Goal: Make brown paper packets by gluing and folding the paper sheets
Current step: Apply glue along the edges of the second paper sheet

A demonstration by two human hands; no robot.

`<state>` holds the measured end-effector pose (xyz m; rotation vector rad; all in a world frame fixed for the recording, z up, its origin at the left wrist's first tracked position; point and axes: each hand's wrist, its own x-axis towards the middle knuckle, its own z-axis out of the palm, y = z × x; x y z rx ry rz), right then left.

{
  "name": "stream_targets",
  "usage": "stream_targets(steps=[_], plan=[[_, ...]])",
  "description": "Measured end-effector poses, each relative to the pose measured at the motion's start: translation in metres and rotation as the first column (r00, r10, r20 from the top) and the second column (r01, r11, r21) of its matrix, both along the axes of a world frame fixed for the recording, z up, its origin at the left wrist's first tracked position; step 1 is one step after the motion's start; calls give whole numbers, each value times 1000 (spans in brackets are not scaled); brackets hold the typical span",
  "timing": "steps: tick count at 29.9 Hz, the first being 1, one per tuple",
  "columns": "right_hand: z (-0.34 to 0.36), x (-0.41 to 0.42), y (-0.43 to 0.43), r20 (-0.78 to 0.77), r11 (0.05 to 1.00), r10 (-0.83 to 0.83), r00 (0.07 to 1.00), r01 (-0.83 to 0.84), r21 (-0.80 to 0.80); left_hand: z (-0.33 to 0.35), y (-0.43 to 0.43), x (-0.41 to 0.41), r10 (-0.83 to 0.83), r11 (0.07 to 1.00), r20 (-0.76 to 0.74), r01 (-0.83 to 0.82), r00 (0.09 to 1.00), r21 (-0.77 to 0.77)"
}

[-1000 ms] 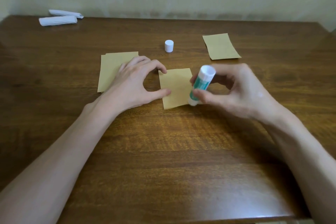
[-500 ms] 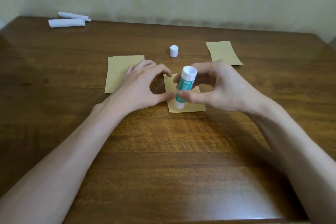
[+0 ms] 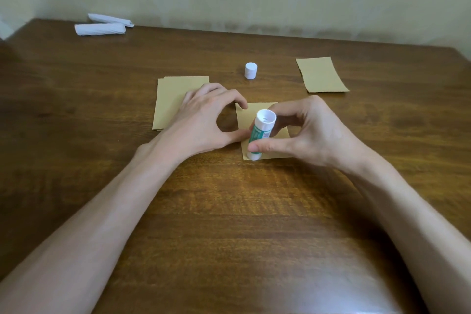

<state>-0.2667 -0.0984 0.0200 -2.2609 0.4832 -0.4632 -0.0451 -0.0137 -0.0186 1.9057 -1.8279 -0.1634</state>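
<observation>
Slid leftward, glue stick [image 3: 260,136] gripped by right hand [image 3: 314,135] touches sheet [image 3: 246,118] left hand [image 3: 201,122] presses.

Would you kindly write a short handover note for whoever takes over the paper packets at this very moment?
Left hand: index fingertip and thumb press the left edge of the small brown sheet flat on the table.
Right hand: grips the uncapped glue stick, tip down on the sheet's near left corner.
Elsewhere: white cap stands behind the sheet; stack of brown sheets partly under the left hand; one brown piece far right, whether finished I cannot tell.
Done: cap off, gluing under way.
Left: finish gluing, fold and press this sheet, then work through the stack.
</observation>
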Motion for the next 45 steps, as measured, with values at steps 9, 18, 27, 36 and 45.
stream_targets(steps=[9,18,27,36,45], plan=[[2,-5,0,286,992,-63,956,28,126,3,0,-2,-7,1000,5,7,1000,18],[-18,5,0,117,998,-57,991,54,35,-3,-2,1,-6,1000,24,6,1000,-7],[-20,9,2,118,993,-102,988,108,-43,-6,-3,3,4,1000,-23,-4,1000,-3],[-7,6,-5,-84,997,57,995,-61,-50,-1,-3,-2,40,997,-26,-39,999,62],[3,-8,-17,352,932,-269,897,150,329,0,-2,-4,59,997,-24,-57,998,59]])
